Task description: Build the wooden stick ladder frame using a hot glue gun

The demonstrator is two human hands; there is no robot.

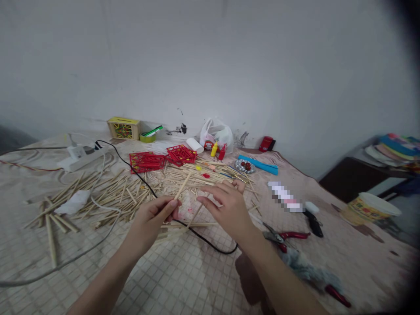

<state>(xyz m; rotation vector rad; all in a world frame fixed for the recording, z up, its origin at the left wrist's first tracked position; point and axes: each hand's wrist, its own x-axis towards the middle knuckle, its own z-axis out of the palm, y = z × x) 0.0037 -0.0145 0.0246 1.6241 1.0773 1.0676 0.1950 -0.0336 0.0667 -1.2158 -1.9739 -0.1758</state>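
My left hand (159, 213) is closed, with a pale wooden stick (183, 186) pinched between thumb and fingers; the stick slants up to the right. To its right my right hand (226, 205) hovers with thumb and fingers apart and nothing visible between them. Just below its thumb another thin stick (194, 217) slants down toward several sticks (206, 225) lying flat on the table. Whether the right thumb touches that slanting stick I cannot tell. Behind both hands spreads a loose heap of wooden sticks (114, 190).
Red stick lattices (147, 162), paint bottles (214, 149) and a plastic bag (218, 131) stand behind. A black cable (213, 248) loops beneath my hands. Red-handled pliers (284, 236) and a paper tub (369, 208) lie right; a power strip (82, 158) sits left.
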